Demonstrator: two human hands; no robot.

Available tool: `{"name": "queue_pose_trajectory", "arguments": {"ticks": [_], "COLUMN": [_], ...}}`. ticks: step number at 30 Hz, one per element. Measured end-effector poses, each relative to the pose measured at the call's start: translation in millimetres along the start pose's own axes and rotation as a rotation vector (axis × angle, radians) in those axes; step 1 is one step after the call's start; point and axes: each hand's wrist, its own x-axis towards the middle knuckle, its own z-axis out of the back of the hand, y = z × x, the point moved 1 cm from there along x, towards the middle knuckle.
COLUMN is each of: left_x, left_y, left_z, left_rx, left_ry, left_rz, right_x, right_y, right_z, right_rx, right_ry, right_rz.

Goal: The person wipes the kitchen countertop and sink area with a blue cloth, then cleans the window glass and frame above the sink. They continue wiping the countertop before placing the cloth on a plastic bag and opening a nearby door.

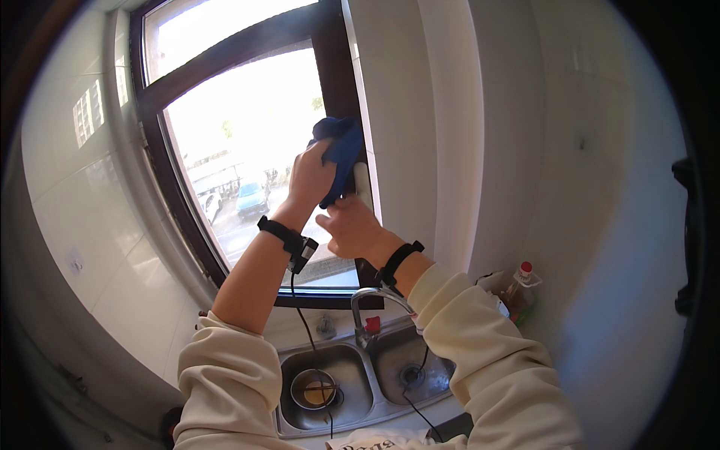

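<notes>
My left hand [312, 174] grips a bunched blue cloth [344, 147] and presses it to the right side of the dark brown window frame [340, 73]. Just below, my right hand [355, 229] has its fingers bent at the cloth's lower end. Whether those fingers pinch the cloth or only touch it is unclear. A pale window handle [362, 179] shows beside the cloth, partly covered. Behind both hands is the window glass [247, 118], bright with daylight.
Below my arms is a double steel sink [368, 413] with a curved faucet [360, 304]. A round metal bowl [301, 398] sits in its left basin. Cables [304, 323] hang from the wrist straps. A red-capped bottle [520, 292] stands at the right, by the tiled wall [590, 225].
</notes>
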Motion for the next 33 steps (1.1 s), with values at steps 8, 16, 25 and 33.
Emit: {"name": "queue_pose_trajectory", "arguments": {"ticks": [8, 16, 25, 33], "left_x": [24.9, 2.7, 55.2, 147.6], "left_y": [-29.8, -18.3, -16.7, -29.5], "left_z": [-25.4, -43.5, -20.0, -4.5], "left_rx": [0.294, 0.522, 0.732, 0.771], "left_ry": [-0.108, 0.168, 0.04, -0.082], "left_rz": [-0.312, -0.265, -0.464, -0.365], "right_x": [-25.6, -33.6, -33.5, -34.7], "right_y": [-26.1, -33.8, -22.5, -22.4], "right_z": [16.2, 17.0, 23.3, 22.7], "right_rx": [-0.051, 0.196, 0.149, 0.173], "right_ry": [0.01, -0.013, 0.037, 0.043], "right_rz": [-0.082, -0.063, -0.066, -0.069]}}
